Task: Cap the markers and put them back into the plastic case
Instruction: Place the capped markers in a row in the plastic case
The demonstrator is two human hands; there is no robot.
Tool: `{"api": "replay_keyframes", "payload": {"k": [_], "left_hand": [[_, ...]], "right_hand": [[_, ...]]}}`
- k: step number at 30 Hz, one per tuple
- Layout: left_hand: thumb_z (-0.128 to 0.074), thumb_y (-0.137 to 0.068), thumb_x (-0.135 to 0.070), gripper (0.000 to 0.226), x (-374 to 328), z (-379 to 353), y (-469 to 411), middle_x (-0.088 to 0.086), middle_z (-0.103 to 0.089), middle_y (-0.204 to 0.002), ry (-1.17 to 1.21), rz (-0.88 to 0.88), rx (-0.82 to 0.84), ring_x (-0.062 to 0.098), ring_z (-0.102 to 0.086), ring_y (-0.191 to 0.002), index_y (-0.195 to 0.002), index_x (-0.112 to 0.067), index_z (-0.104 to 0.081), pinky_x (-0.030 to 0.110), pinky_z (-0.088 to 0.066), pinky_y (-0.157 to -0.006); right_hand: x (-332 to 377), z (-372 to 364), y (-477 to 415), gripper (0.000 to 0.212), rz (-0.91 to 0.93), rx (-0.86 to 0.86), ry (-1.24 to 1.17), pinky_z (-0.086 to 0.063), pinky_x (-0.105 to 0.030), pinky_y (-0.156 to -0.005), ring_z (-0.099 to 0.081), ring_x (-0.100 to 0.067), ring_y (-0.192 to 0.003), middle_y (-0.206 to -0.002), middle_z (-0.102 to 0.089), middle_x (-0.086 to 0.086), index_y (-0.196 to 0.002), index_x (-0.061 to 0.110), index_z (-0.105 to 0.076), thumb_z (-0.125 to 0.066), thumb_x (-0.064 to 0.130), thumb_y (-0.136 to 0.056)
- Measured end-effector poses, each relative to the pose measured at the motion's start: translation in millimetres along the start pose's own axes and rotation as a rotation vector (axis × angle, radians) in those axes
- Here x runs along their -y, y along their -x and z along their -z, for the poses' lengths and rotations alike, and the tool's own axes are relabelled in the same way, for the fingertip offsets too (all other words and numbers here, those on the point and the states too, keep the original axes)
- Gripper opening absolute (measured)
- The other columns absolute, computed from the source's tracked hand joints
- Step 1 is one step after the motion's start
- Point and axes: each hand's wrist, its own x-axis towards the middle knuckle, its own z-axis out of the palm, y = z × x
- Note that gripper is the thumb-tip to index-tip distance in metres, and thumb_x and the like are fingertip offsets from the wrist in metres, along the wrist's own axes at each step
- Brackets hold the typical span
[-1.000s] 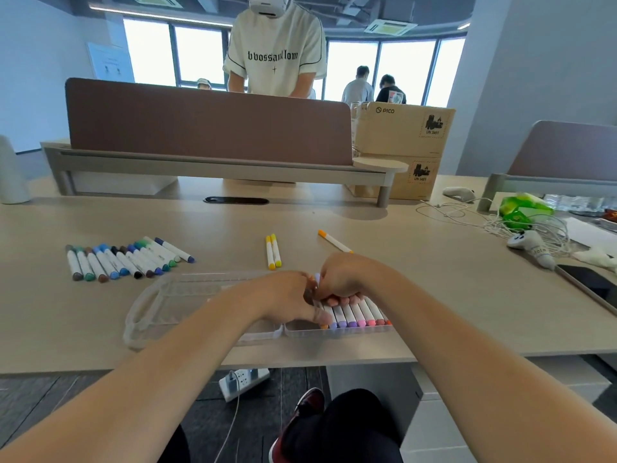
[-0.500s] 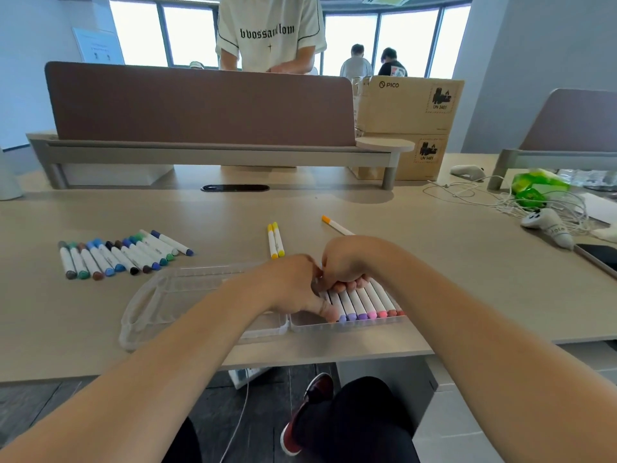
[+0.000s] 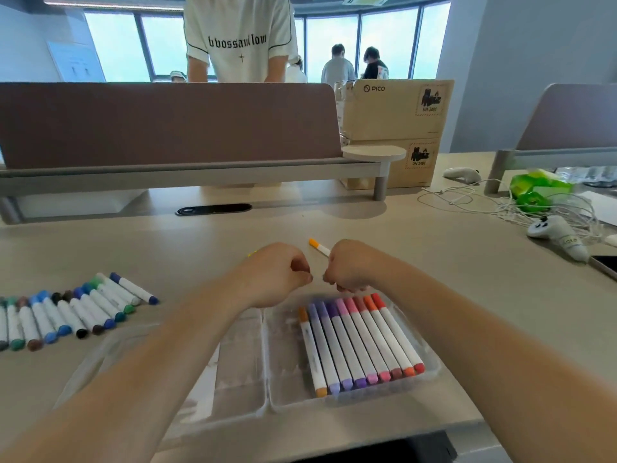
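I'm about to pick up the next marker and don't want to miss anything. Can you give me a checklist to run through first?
1. Hands free: the left hand and right hand have curled fingers, with nothing visible in them: ok.
2. Caps on both ends of the row of markers in the case: ok.
3. Room in the plastic case beside that row: ok.
4. Caps on the orange marker behind the right hand: its near end is hidden: cannot tell.
5. Packing of the blue and green markers: they lie loose, left of the case: not ok.
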Motion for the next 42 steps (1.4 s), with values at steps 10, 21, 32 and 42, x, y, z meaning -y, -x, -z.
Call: {"api": "replay_keyframes", "payload": {"k": [10, 21, 32, 42], "left_hand": [[-0.056, -0.094, -0.023, 0.017, 2, -20, -47, -0.002, -0.068, -0.090, 0.088, -0.001, -0.073, 0.015, -0.063, -0.082, -0.099, -0.016, -0.071, 0.033, -0.053, -0.077], [-0.054, -0.095, -0.022, 0.028, 8, -8, -1, 0.000, -0.068, -0.115, 0.049, 0.041, -0.093, 0.016, -0.061, -0.100, -0.118, -0.016, -0.068, 0.029, -0.048, -0.089], [-0.059, -0.093, -0.025, 0.042, 14, -9, 76, 0.003, -0.058, -0.133, 0.034, 0.074, 0.053, 0.019, -0.055, -0.120, -0.135, -0.020, -0.054, 0.028, -0.043, -0.094], [-0.041, -0.078, -0.052, 0.048, 9, -17, 95, 0.002, -0.067, -0.095, -0.063, -0.076, 0.223, 0.020, -0.063, -0.087, -0.099, -0.017, -0.066, 0.044, -0.052, -0.081]], "right_hand": [[-22, -4, -54, 0.011, -0.113, -0.263, 0.170, -0.044, -0.029, -0.065, -0.053, -0.017, -0.066, -0.081, -0.059, -0.003, -0.089, 0.013, -0.060, -0.066, 0.021, -0.089], [17, 0, -15, 0.018, -0.041, -0.074, 0.052, -0.051, -0.032, -0.075, -0.059, -0.023, -0.076, -0.084, -0.060, -0.009, -0.076, 0.008, -0.058, -0.060, 0.019, -0.090], [47, -14, 90, 0.027, 0.018, 0.320, -0.136, -0.020, -0.017, -0.041, -0.028, -0.013, -0.032, -0.047, -0.041, -0.002, -0.058, 0.012, -0.050, -0.047, 0.014, -0.085], [37, -20, 97, 0.042, 0.012, 0.248, -0.063, -0.029, -0.024, -0.047, -0.034, -0.014, -0.037, -0.047, -0.046, -0.001, -0.056, 0.014, -0.053, -0.052, 0.032, -0.094]]}}
